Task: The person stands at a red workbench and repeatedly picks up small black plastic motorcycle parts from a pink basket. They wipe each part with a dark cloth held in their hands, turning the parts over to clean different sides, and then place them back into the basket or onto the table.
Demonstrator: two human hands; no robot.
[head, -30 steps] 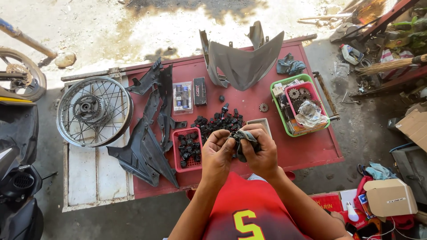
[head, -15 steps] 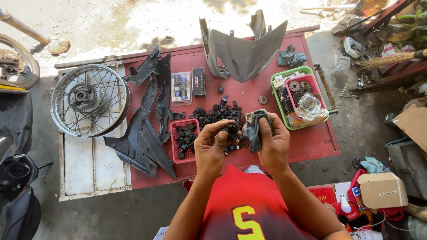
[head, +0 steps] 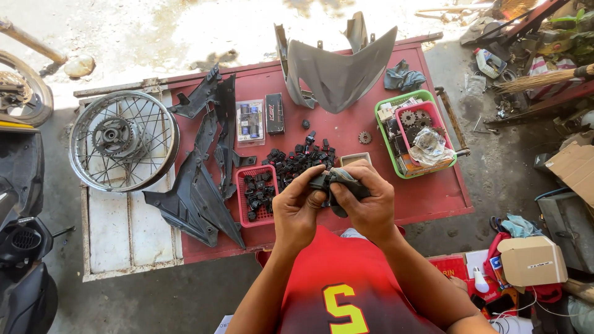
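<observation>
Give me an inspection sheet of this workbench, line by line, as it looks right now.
Surface: red table, worn, set outdoors on concrete.
Job's things: small black part and grey rag held in both hands; pile of black parts; red basket with more of them.
Clutter: grey fairing, black panels, green basket with sprockets, loose sprocket, two small boxes.
Hands: left hand and right hand both closed on the part and rag.
Cables: nothing seen.
Surroundings: spoked wheel, broom, cardboard box.
</observation>
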